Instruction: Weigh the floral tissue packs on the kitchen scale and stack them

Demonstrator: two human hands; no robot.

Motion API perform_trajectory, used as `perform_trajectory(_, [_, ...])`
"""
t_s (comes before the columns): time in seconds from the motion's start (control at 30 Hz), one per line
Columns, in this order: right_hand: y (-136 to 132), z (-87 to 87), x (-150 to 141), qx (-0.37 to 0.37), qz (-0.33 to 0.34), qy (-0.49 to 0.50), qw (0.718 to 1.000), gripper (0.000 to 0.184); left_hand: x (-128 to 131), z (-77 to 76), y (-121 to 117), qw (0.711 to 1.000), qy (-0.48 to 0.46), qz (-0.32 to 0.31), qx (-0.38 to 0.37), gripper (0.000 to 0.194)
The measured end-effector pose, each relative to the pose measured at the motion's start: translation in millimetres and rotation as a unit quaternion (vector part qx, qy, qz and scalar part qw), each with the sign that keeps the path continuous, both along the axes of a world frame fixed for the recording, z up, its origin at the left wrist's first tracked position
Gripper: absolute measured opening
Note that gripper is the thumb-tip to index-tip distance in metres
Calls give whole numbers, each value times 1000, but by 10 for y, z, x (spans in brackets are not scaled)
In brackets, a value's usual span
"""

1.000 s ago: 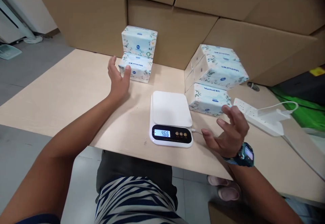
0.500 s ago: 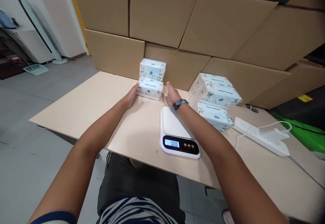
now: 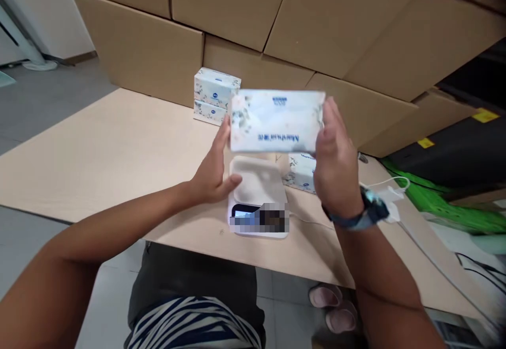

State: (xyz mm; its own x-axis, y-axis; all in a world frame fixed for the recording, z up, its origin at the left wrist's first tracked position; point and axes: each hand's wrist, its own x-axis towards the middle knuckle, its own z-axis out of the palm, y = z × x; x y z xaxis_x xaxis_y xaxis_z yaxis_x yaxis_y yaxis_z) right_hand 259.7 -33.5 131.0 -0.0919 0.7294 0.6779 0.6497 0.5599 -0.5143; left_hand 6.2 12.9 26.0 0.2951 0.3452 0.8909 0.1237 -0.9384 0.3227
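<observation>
A white tissue pack with blue lettering and leaf prints is held up above the scale, its broad printed face tilted towards me. My right hand, with a watch on the wrist, grips its right end. Against the left end lie the fingers of my left hand, its thumb spread below the pack. Underneath is a white kitchen scale; its display is blurred over. Two stacked tissue packs stand behind my left fingers. Another tissue pack shows partly behind my right hand.
Large cardboard boxes form a wall along the back of the wooden table. To the right are a white plug with cables and a green bag. Pink slippers lie on the floor.
My hands have left the stacked packs at the back and come nearer to me. A tissue pack is now raised between them over the scale. The view has shifted too.
</observation>
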Motion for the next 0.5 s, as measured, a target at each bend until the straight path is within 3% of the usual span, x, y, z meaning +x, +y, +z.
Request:
perform_trajectory(0.07, [-271, -162, 179, 18, -39, -21, 999, 86, 56, -60, -145, 998, 23, 5, 63, 93])
perform_trajectory(0.17, [-455, -472, 344, -24, -37, 25, 999, 65, 66, -133, -262, 998, 16, 18, 61, 68])
perform_trajectory(0.33, [-443, -856, 452, -63, 5, 91, 994, 44, 39, -174, -232, 997, -9, 34, -73, 26])
perform_trajectory(0.5, [-397, -1066, 481, -20, 31, 92, 995, 42, 75, -180, -202, 976, -5, 50, -213, 31])
